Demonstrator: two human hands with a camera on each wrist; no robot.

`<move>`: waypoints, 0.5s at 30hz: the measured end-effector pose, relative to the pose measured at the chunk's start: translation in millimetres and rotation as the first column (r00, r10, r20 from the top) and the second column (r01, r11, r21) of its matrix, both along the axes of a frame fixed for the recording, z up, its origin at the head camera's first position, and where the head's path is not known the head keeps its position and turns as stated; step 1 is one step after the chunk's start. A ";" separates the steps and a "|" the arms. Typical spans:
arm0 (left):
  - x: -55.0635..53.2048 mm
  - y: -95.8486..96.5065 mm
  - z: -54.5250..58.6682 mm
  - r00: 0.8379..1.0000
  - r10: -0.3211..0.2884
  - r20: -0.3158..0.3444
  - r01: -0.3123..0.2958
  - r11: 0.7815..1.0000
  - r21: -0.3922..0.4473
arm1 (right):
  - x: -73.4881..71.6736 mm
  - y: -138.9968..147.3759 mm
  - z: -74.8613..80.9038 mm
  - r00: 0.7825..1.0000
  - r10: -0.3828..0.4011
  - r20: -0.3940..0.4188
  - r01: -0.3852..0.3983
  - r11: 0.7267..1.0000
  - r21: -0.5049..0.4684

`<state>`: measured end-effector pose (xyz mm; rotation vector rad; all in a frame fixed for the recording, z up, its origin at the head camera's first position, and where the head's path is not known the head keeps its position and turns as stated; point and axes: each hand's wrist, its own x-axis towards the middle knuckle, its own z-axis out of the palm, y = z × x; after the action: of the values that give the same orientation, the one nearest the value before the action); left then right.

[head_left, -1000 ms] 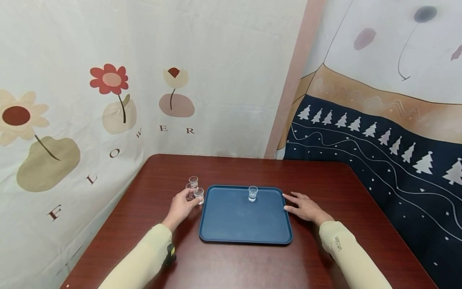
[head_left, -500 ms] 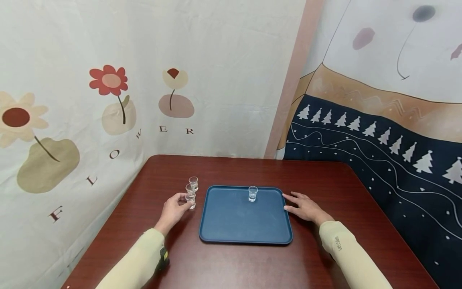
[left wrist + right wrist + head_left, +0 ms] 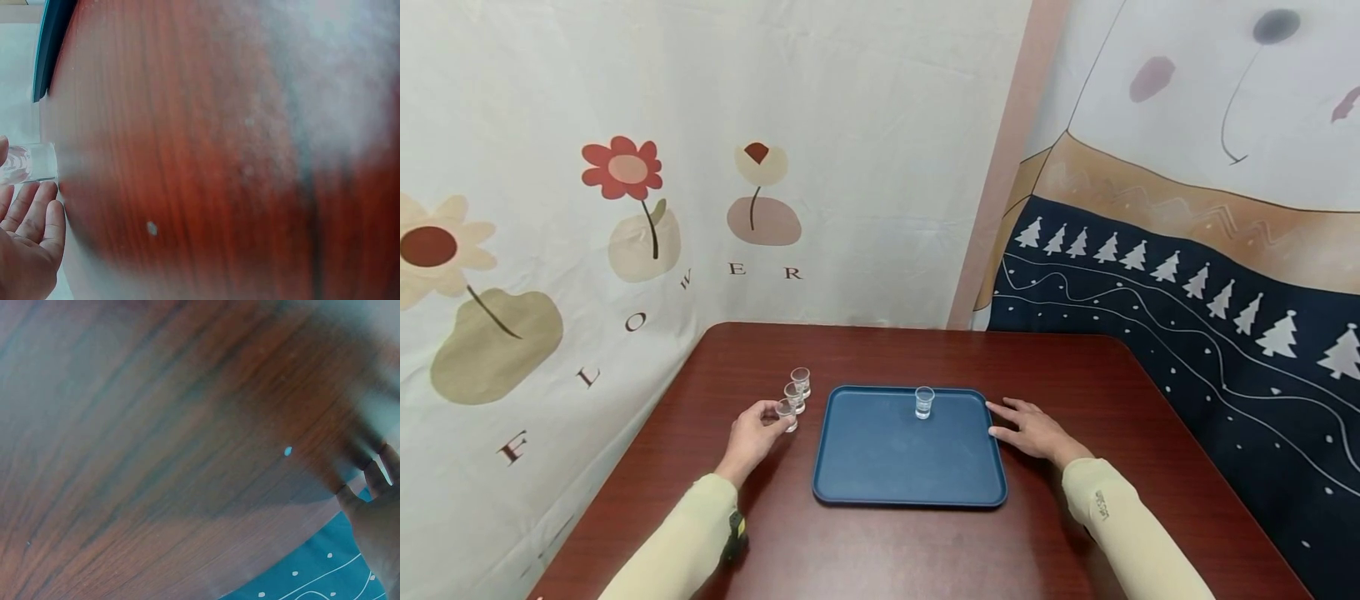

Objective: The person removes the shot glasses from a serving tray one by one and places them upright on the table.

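Note:
Three small clear shot glasses stand in a slanting row left of the blue tray in the head view. My left hand (image 3: 754, 435) pinches the nearest shot glass (image 3: 787, 415) between thumb and fingers. Close behind it are the middle glass (image 3: 794, 397) and the farthest glass (image 3: 801, 381). The left wrist view shows the pinched glass (image 3: 41, 161) at its left edge, its base at the tabletop. Another shot glass (image 3: 924, 403) sits on the tray (image 3: 910, 467) near its back rim. My right hand (image 3: 1033, 431) lies with fingers extended, their tips at the tray's right rim.
The dark red wooden table (image 3: 910, 550) carries the tray and glasses. Behind it hangs a pale cloth (image 3: 865, 167) with flower prints, and a navy cloth (image 3: 1150, 333) with white trees is at the right.
My left hand has moved left, carrying the shot glass away from the tray's left edge to the near end of the row. My right hand has stayed by the tray rim.

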<state>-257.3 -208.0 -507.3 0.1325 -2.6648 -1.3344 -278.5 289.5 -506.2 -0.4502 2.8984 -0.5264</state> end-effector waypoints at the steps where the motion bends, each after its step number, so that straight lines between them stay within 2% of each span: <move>1: -0.3 0.0 -0.6 1.000 0.000 -0.002 0.000 1.000 -0.002 | 0.1 -0.1 0.3 1.000 0.000 0.000 0.000 1.000 0.000; 8: 0.8 0.8 -0.1 1.000 0.000 -0.005 0.001 1.000 0.028 | 0.2 0.0 0.8 1.000 -0.001 0.000 0.001 1.000 -0.005; 15: -1.0 -0.2 12.9 1.000 -0.022 0.007 0.021 0.996 0.087 | 0.7 0.0 1.5 1.000 -0.001 0.006 0.001 1.000 -0.004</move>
<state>-258.3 -208.3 -494.4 0.1195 -2.6224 -1.4603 -277.9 289.6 -504.7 -0.4469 2.8930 -0.5324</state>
